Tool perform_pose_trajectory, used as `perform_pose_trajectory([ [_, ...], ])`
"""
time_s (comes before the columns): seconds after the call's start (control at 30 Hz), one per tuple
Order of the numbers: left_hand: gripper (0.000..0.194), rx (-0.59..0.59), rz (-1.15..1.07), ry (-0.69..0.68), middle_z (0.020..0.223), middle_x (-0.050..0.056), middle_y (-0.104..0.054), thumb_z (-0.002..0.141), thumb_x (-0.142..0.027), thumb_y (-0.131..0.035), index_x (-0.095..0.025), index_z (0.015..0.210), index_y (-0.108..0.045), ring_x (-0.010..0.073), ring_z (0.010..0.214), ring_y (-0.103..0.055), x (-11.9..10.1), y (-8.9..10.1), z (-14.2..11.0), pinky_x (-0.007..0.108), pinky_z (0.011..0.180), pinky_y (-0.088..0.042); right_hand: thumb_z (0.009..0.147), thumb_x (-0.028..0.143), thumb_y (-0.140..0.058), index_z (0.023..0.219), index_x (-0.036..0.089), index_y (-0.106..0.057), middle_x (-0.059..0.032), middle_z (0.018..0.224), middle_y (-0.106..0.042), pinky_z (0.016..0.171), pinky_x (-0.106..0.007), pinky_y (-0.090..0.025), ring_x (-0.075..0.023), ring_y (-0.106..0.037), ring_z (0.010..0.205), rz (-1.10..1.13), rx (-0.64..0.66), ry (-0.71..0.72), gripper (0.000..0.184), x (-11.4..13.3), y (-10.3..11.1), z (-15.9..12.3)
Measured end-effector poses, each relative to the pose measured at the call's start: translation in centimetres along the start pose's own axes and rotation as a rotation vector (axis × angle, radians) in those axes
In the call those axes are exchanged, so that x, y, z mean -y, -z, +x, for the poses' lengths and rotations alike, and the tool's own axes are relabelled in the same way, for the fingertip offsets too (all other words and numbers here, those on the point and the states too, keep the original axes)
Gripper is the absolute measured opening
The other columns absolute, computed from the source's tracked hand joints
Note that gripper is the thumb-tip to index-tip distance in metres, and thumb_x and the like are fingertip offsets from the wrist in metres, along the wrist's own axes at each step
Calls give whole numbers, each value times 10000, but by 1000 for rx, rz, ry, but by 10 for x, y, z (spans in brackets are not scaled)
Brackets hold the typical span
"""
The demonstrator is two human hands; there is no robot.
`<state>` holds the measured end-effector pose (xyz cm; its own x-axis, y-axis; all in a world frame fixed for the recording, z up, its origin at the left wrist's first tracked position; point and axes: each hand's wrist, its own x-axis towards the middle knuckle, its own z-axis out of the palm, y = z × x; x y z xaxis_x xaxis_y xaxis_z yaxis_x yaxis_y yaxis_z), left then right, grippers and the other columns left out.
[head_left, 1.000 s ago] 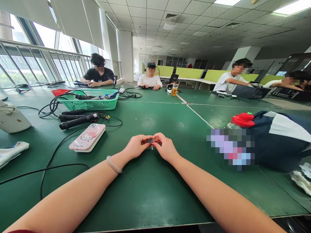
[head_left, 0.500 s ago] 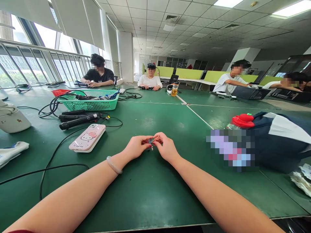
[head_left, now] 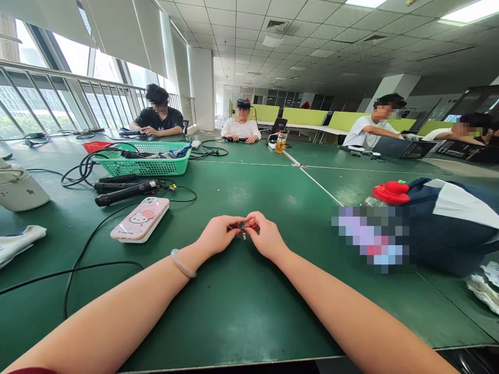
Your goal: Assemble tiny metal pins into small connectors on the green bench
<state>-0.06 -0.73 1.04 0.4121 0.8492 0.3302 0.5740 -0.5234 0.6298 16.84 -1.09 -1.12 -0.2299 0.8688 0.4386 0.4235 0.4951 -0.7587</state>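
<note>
A small dark piece, perhaps a circuit board, is pinched between the fingertips of both hands just above the green table. My left hand grips its left side with thumb and fingers closed. From the other side, my right hand holds it the same way. A narrow, light-coloured strip hangs below the piece. The fingers cover much of it, and its details are too small to make out.
Left of my hands lie a pink phone, black cylindrical tools and cables. Behind them stands a green basket. A dark bag and red-lidded bottle are at right. Several people sit around the table, including one person opposite.
The small dark piece has tilted slightly between my fingertips, so less of its face shows. Both hands stay in nearly the same place.
</note>
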Motion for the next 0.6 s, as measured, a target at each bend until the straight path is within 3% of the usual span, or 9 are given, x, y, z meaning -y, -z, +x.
perform_pose_trajectory([
  [0.3, 362, 36, 71, -10, 917, -22, -688, 776, -238, -536, -293, 1128, -600, 132, 743, -608, -1, 2, 0, 242, 737, -466, 775, 200, -500, 919, 227, -484, 21, 757, -620, 706, -272, -466, -124, -582, 689, 4, 7, -8, 147, 0, 1, 0],
  [0.6, 381, 23, 284, -27, 895, 15, -656, 765, -278, -561, -313, 1144, -578, 190, 902, -556, 1, 3, 1, 299, 817, -430, 764, 176, -500, 929, 234, -495, 24, 764, -619, 710, -279, -471, -124, -585, 690, -17, 21, -14, 175, -1, 0, 1],
])
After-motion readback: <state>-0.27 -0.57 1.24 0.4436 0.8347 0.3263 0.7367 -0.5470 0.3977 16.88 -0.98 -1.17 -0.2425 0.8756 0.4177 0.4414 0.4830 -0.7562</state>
